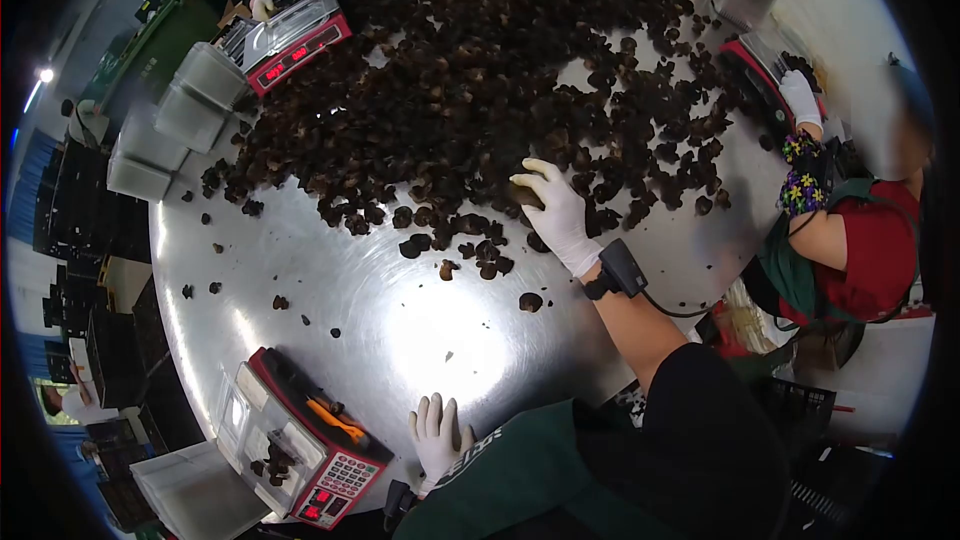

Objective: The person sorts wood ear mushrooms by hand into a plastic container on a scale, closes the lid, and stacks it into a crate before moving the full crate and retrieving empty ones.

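Observation:
My right hand [558, 215], in a white glove, reaches to the near edge of a large heap of dark, dried-looking mushrooms [430, 110]. Its fingers curl round a dark mushroom piece, which is partly hidden and blurred. My left hand [437, 438], also gloved, rests near the table's front edge with fingers spread and nothing in it. Beside it on the left stands a red digital scale [345, 480] with a clear tray [262, 430] that holds a few mushroom pieces. An orange-handled tool [335, 420] lies on the scale.
Loose mushroom pieces lie on the shiny metal table [240, 270]. Clear plastic boxes [185, 115] line its left edge; another box [200, 490] stands at lower left. Two more red scales [300, 55] are across and right. A co-worker's gloved hand [800, 98] is at the right scale; another person works opposite.

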`<state>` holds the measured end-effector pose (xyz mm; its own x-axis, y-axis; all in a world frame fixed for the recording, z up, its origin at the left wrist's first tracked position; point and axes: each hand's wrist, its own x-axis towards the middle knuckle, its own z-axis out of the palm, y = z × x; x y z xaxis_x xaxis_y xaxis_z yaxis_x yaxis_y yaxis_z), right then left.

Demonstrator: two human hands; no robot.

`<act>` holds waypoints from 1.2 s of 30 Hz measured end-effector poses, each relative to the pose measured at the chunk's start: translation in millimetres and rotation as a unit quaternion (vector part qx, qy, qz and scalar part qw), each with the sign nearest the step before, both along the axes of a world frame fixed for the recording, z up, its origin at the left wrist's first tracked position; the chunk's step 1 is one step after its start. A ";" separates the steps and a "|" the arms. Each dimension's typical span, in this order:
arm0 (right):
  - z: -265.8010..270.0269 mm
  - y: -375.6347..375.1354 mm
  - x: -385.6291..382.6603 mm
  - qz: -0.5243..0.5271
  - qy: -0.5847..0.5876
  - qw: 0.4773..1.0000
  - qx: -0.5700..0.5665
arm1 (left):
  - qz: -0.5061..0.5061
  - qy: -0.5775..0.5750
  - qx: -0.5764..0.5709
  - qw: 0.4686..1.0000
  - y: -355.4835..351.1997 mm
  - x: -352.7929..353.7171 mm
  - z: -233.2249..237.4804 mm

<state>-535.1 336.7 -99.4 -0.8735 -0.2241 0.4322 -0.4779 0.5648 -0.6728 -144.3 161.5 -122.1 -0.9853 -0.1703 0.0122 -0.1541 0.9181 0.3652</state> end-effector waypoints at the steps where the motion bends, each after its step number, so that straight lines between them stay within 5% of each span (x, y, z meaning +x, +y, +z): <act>1: 0.5 0.3 0.6 -0.005 -0.004 1.000 -0.003 | 0.000 -0.001 0.002 1.000 -0.7 0.5 -0.7; 7: 7.2 0.2 -9.3 -0.052 -0.036 0.995 0.071 | 0.001 0.001 0.007 1.000 -0.8 2.5 -2.0; 15: 9.1 -42.6 -24.2 0.074 -0.048 0.971 0.220 | 0.011 0.006 0.026 1.000 2.0 -0.1 5.0; 20: -9.6 -43.3 -26.1 0.020 0.060 0.998 0.016 | 0.015 -0.004 0.020 1.000 3.1 -0.5 7.3; 23: 0.0 -53.1 -39.0 0.030 0.066 0.997 -0.005 | 0.017 -0.001 0.025 1.000 2.7 -0.4 5.5; 31: 30.0 -100.6 -69.3 0.104 -0.074 0.952 0.280 | 0.012 -0.003 0.023 1.000 1.2 -0.7 6.3; 36: 0.1 -79.1 -79.6 0.104 -0.017 0.985 0.136 | 0.015 0.001 0.033 0.999 1.8 0.1 4.7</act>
